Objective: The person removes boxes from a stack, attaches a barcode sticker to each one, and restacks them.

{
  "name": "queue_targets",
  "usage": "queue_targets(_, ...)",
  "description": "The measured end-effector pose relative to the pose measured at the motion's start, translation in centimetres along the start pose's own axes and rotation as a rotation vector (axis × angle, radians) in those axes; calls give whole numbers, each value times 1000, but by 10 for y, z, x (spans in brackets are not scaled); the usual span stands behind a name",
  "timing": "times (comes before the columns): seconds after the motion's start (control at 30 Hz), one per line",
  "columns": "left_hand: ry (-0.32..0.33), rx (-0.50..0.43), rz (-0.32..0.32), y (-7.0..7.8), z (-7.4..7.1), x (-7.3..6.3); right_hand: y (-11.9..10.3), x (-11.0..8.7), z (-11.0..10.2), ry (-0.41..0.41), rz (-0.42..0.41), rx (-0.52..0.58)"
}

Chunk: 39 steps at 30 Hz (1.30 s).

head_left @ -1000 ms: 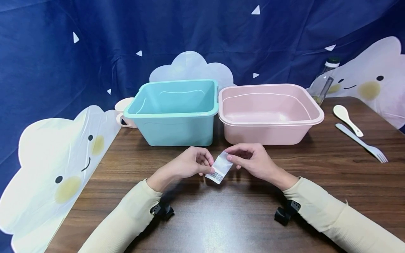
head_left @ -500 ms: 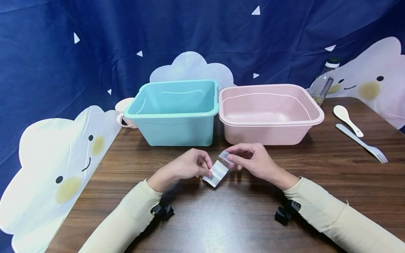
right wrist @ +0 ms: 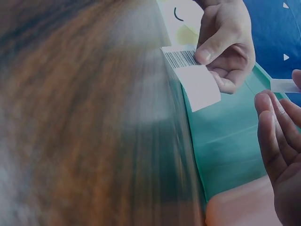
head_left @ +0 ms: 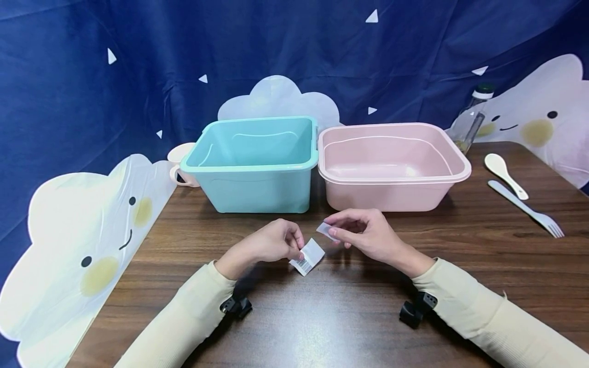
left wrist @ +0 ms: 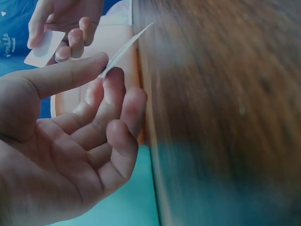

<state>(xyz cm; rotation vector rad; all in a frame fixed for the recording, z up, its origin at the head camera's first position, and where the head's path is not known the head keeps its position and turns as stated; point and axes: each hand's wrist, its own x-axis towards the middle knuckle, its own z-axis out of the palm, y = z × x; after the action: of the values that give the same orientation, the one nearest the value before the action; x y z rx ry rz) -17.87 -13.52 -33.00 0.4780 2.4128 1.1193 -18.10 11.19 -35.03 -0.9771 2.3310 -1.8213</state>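
Between thumb and fingertips, my left hand [head_left: 271,241] pinches a white paper label [head_left: 314,252] at its barcode end. The printed barcode and the blank part of that label [right wrist: 200,89] show plainly in the right wrist view, while the left wrist view catches the label [left wrist: 127,51] almost edge-on. My right hand [head_left: 370,232] pinches a smaller blank white piece [head_left: 324,230], also visible as a pale square piece [left wrist: 44,49] in the left wrist view. A short gap separates the two pieces, both above the wooden table [head_left: 303,322].
Beyond my hands stand a teal bin [head_left: 257,191] and a pink basin [head_left: 384,197], side by side. A pink mug [head_left: 181,153] is at the left, a glass bottle [head_left: 474,125] at the back right. A white spoon [head_left: 503,174] and a pale fork [head_left: 524,207] lie at the right.
The label was one piece held by both hands; it has parted in two. My left hand has moved slightly left and nearer with the barcode part; my right hand keeps the small piece.
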Motion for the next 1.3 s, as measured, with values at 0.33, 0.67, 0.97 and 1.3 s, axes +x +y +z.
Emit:
queue_targets(0.33, 89, 149, -21, 2, -1, -1, 2, 0, 2, 7, 8, -22)
queue_targets(0.67, 115, 50, 64, 9, 1, -3, 3, 0, 3, 15, -16, -16)
queue_targets(0.97, 105, -153, 83, 14, 1, -5, 6, 1, 3, 21, -79, -64)
queue_targets(1.3, 81, -225, 87, 15, 0, -5, 6, 1, 3, 4, -81, -66)
